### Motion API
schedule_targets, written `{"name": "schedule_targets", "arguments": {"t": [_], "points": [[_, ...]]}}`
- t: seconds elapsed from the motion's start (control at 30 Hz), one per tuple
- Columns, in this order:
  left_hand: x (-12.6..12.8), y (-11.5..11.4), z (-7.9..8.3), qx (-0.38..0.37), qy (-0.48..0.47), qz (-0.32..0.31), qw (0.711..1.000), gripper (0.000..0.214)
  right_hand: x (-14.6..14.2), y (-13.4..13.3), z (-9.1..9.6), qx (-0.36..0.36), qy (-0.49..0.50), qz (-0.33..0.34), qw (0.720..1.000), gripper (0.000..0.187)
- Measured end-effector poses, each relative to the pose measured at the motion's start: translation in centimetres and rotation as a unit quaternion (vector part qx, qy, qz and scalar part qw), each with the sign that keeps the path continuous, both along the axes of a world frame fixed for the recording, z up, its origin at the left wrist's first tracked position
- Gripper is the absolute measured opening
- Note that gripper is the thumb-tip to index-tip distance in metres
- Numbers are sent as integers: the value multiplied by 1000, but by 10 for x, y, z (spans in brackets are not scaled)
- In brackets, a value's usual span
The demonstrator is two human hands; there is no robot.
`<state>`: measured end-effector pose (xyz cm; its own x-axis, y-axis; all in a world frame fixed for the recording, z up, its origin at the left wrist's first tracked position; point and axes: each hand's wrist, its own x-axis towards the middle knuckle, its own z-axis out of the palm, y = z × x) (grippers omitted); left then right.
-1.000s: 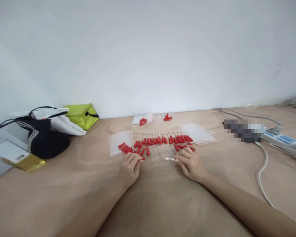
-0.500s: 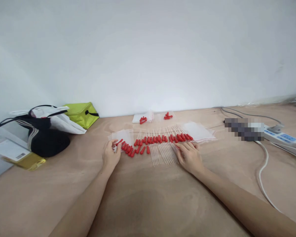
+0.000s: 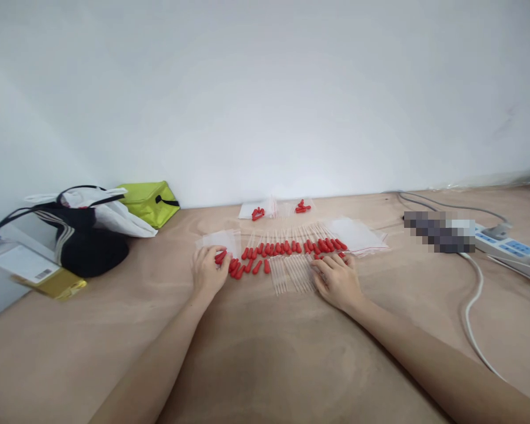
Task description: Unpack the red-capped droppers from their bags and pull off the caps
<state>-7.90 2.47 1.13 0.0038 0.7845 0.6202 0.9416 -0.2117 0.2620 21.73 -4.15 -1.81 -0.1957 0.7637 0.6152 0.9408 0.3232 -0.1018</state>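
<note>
My left hand (image 3: 209,274) is at the left end of a loose group of red rubber bulbs (image 3: 239,272). Its thumb and fingers close around one bulb (image 3: 221,257), partly covered by the fingers. My right hand (image 3: 339,281) rests with curled fingers at the right end of a row of slim clear dropper tubes (image 3: 287,275). Red shows just beyond its knuckles, and what its fingertips hold is hidden. Behind both hands runs a row of droppers with red bulbs (image 3: 287,248) fitted, their tubes pointing away from me.
Clear zip bags (image 3: 357,234) lie right of the row, another bag (image 3: 218,238) behind my left hand. Further back, small bags bear red bulbs (image 3: 258,214). A black cap (image 3: 88,250), green bag (image 3: 148,203) and yellow box (image 3: 55,282) stand left; a power strip (image 3: 507,242) with cables lies right.
My left hand has moved right, further over the loose red bulbs, covering more of them. My right hand has stayed near the tubes, its fingers now lying lower and hiding the fingertips.
</note>
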Motion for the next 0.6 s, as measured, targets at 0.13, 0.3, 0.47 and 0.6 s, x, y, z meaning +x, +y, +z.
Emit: {"name": "schedule_targets", "arguments": {"t": [0.13,0.3,0.47,0.6], "points": [[20,4,12,-69,34,11,997,19,0,-2,2,-2,-6,12,1000,19],[38,20,23,-187,42,65,979,32,3,-4,2,-1,-8,15,1000,19],[44,32,25,-267,55,97,957,43,3,-4,1,-6,-5,12,1000,18],[45,34,24,-314,53,96,943,41,3,-4,2,-19,-1,11,1000,19]]}}
